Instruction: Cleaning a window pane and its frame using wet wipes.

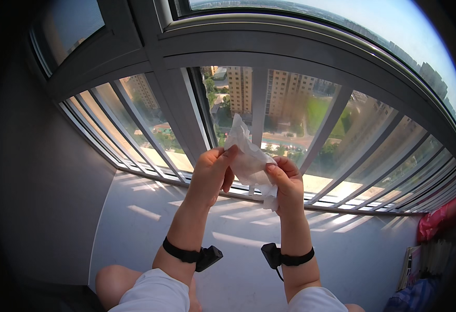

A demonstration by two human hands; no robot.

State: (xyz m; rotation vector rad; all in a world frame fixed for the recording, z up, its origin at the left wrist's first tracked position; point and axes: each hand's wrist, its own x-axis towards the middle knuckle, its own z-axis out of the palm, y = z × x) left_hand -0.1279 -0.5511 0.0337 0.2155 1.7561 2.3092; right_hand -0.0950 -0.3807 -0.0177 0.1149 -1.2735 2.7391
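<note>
A crumpled white tissue or thin wipe (247, 158) is stretched between my two hands, in front of the barred lower window. My left hand (214, 169) pinches its left edge between thumb and fingers. On the other side, my right hand (286, 179) grips the right edge with the thumb on top. One corner of the tissue points upward, and a loose end hangs down beside my right palm. Light passes through the thin sheet. Both hands are raised above the pale sill or floor surface (236, 265).
Grey metal bars (325, 128) run along the window under a thick frame rail (290, 43). A plain wall (56, 187) stands at left. At right are a red plastic bag (433, 222), stacked papers or magazines (409, 265) and blue striped fabric (415, 294). Black strapped devices (208, 258) sit on both forearms.
</note>
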